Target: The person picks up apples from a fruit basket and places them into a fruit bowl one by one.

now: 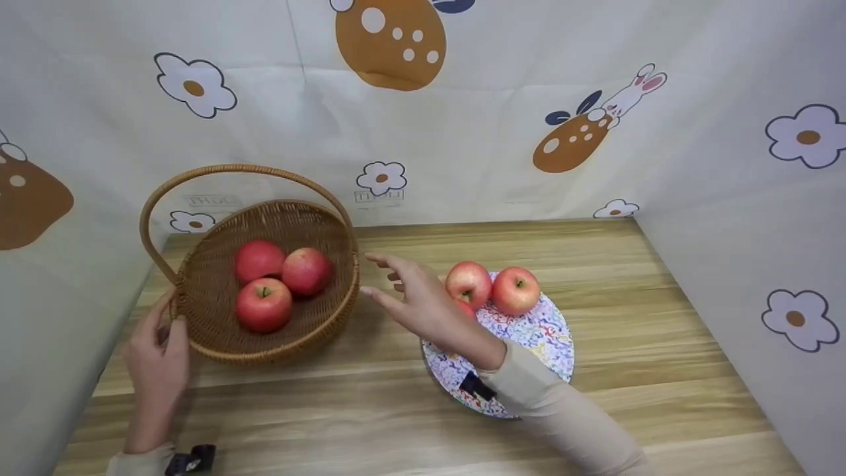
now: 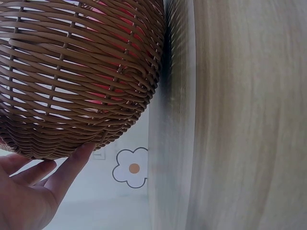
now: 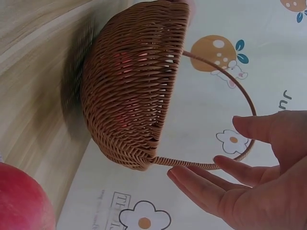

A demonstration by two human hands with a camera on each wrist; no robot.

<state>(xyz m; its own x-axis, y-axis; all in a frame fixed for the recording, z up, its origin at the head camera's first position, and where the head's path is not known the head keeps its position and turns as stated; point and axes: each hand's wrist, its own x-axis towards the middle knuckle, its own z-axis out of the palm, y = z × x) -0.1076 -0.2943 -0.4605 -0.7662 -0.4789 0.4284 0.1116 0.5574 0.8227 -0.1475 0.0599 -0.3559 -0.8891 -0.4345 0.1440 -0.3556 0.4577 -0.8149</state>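
Note:
A round wicker basket (image 1: 284, 354) with a tall arched handle stands at the left, three red apples (image 1: 264, 305) inside it. My left hand (image 1: 156, 360) holds the basket's left rim close to the handle's base; in the left wrist view its thumb (image 2: 72, 167) lies against the woven side. Just off the basket's right side is my right hand (image 1: 423, 304), fingers and thumb spread apart and holding nothing. The right wrist view shows that hand (image 3: 259, 177) near the handle (image 3: 247, 98), with a gap between fingertips and weave.
A speckled, colourful round plate (image 1: 552, 337) lies under my right forearm. Two apples (image 1: 516, 291) show on it, and a third (image 1: 465, 308) is partly hidden by the right hand. Patterned cloth walls (image 1: 462, 132) border the wooden table (image 1: 634, 370) at the back and sides.

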